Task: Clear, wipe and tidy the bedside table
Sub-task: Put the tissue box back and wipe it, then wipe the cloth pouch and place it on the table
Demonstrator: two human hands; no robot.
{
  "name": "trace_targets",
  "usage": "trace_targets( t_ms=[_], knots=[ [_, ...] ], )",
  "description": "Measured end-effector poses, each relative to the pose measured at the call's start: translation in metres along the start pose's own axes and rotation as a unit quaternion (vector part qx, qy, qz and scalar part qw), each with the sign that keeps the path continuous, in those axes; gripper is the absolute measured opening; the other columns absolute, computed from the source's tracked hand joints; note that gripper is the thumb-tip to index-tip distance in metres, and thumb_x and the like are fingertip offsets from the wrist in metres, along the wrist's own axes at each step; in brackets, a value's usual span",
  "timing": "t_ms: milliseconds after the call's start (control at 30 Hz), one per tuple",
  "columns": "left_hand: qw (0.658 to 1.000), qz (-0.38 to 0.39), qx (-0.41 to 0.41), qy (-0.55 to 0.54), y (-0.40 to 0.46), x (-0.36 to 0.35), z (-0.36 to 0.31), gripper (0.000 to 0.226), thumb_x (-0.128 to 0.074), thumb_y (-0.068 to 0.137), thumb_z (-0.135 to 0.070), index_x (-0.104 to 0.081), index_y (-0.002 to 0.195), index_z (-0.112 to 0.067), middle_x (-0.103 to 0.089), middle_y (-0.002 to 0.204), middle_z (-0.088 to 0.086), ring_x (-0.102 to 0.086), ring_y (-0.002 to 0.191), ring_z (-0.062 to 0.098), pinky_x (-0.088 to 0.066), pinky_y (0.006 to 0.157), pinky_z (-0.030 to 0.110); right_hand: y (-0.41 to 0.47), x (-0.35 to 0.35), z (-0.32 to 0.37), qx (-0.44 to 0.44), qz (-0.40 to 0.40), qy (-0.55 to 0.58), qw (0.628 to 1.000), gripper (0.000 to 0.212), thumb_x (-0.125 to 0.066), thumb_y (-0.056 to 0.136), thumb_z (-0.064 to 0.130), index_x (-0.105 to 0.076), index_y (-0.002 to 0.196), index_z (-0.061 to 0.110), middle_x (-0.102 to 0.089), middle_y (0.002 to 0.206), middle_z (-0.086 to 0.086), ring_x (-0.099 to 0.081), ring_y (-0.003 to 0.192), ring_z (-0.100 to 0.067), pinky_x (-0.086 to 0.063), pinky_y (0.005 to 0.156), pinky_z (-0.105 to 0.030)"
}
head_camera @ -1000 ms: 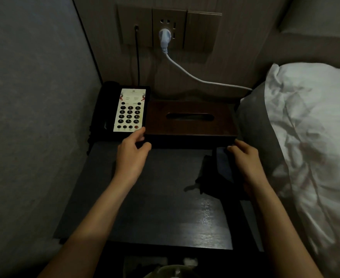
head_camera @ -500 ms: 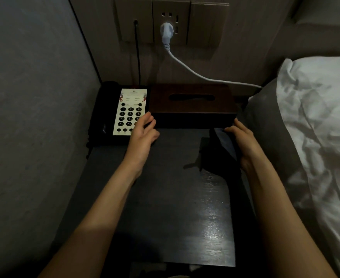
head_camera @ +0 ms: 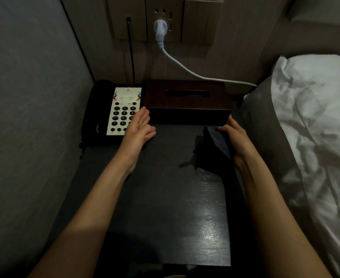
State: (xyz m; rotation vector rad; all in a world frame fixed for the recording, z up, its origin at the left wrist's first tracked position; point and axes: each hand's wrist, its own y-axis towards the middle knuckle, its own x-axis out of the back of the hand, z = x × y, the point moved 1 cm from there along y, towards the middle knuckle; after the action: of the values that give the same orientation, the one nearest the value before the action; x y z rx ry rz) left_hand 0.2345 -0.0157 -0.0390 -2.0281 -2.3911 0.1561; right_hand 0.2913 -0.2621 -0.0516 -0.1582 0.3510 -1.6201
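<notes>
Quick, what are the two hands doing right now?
Left hand: open, fingers straight, holding nothing, beside the tissue box.
Right hand: holds a dark cloth.

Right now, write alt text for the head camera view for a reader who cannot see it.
Two bare hands reach to a brown tissue box at the back of a dark bedside table: the open left hand by its left front corner, the right hand holding a dark cloth by its right corner. A telephone sits left of the box, a white pillow to the right.
</notes>
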Motion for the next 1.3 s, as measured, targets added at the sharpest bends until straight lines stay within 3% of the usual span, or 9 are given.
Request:
trace_targets(
  t_ms=[67,200,433,567,700,800,967,1100,1300],
  knots=[
    [1.0,0.004,0.004,0.001,-0.002,-0.002,-0.001,0.066,-0.048,0.095,-0.001,-0.024,0.153,-0.02,-0.029,0.158,0.001,-0.031,0.143,0.012,-0.038,0.113,0.039,-0.002,0.0,0.0,-0.007,-0.002,-0.006,1.0,0.062,-0.05,0.097,0.005,-0.032,0.152,0.024,-0.051,0.144,-0.011,-0.057,0.123,-0.028,-0.048,0.103,-0.038],
    [1.0,0.003,0.023,-0.019,-0.014,-0.01,-0.004,0.059,-0.049,0.097,-0.005,-0.028,0.152,-0.016,-0.04,0.15,0.008,-0.046,0.133,0.017,-0.044,0.108,0.037,-0.015,-0.002,-0.002,-0.029,0.004,-0.047,0.998,0.067,-0.061,0.092,0.01,-0.034,0.152,0.023,-0.05,0.144,-0.009,-0.058,0.114,-0.023,-0.052,0.087,-0.032],
    [0.982,0.125,0.128,0.062,-0.066,-0.038,0.008,0.066,-0.066,0.089,-0.032,-0.035,0.147,-0.027,-0.063,0.125,-0.002,-0.062,0.112,0.014,-0.049,0.098,0.037,-0.069,-0.012,-0.016,-0.053,0.078,-0.038,0.995,0.061,-0.06,0.09,0.002,-0.044,0.145,0.022,-0.06,0.128,-0.012,-0.065,0.1,-0.019,-0.056,0.075,-0.026],
    [0.973,0.118,0.096,0.173,-0.092,-0.042,0.019,0.075,-0.079,0.077,-0.009,-0.042,0.142,-0.019,-0.057,0.129,0.017,-0.056,0.12,0.024,-0.048,0.102,0.042,-0.103,-0.016,-0.033,-0.043,0.105,-0.109,0.988,0.059,-0.054,0.092,-0.006,-0.041,0.146,0.014,-0.055,0.136,-0.017,-0.061,0.109,-0.025,-0.054,0.076,-0.021],
    [0.971,0.101,0.109,0.185,-0.116,-0.042,0.021,0.072,-0.081,0.075,-0.011,-0.047,0.138,-0.02,-0.056,0.124,0.01,-0.057,0.105,0.011,-0.052,0.078,0.02,-0.136,-0.011,-0.043,0.026,0.093,-0.156,0.983,0.061,-0.057,0.087,-0.012,-0.046,0.142,0.012,-0.059,0.121,-0.013,-0.06,0.106,-0.019,-0.055,0.077,-0.019],
    [0.98,0.086,0.132,0.123,-0.132,-0.045,0.017,0.061,-0.078,0.077,-0.005,-0.054,0.132,-0.012,-0.064,0.118,0.009,-0.063,0.096,0.009,-0.05,0.071,0.014,-0.156,0.0,-0.04,0.074,0.027,-0.203,0.976,0.059,-0.06,0.081,-0.012,-0.057,0.133,0.016,-0.065,0.108,-0.015,-0.065,0.097,-0.023,-0.056,0.088,-0.035],
    [0.964,0.137,0.218,-0.059,-0.169,-0.067,-0.004,0.027,-0.067,0.085,-0.005,-0.068,0.112,-0.001,-0.074,0.104,0.017,-0.072,0.094,0.025,-0.058,0.072,0.023,-0.186,0.027,-0.016,0.127,0.008,-0.251,0.96,0.054,-0.061,0.079,-0.012,-0.062,0.124,0.017,-0.064,0.09,-0.008,-0.062,0.081,-0.017,-0.054,0.081,-0.033],
    [0.928,0.18,0.277,-0.17,-0.195,-0.103,-0.019,0.026,-0.063,0.088,-0.011,-0.069,0.107,0.005,-0.072,0.103,0.022,-0.072,0.089,0.027,-0.06,0.073,0.027,-0.214,0.058,0.019,0.184,-0.015,-0.297,0.937,0.053,-0.06,0.081,-0.012,-0.06,0.126,0.015,-0.068,0.091,-0.01,-0.064,0.079,-0.015,-0.055,0.082,-0.032],
    [0.928,0.207,0.241,-0.197,-0.221,-0.162,-0.047,0.024,-0.061,0.088,-0.007,-0.065,0.11,0.002,-0.07,0.102,0.019,-0.067,0.091,0.026,-0.057,0.079,0.035,-0.272,0.112,0.091,0.293,-0.105,-0.33,0.891,0.043,-0.067,0.078,-0.008,-0.065,0.117,0.01,-0.072,0.088,-0.011,-0.069,0.08,-0.021,-0.054,0.075,-0.023]
  ],
)
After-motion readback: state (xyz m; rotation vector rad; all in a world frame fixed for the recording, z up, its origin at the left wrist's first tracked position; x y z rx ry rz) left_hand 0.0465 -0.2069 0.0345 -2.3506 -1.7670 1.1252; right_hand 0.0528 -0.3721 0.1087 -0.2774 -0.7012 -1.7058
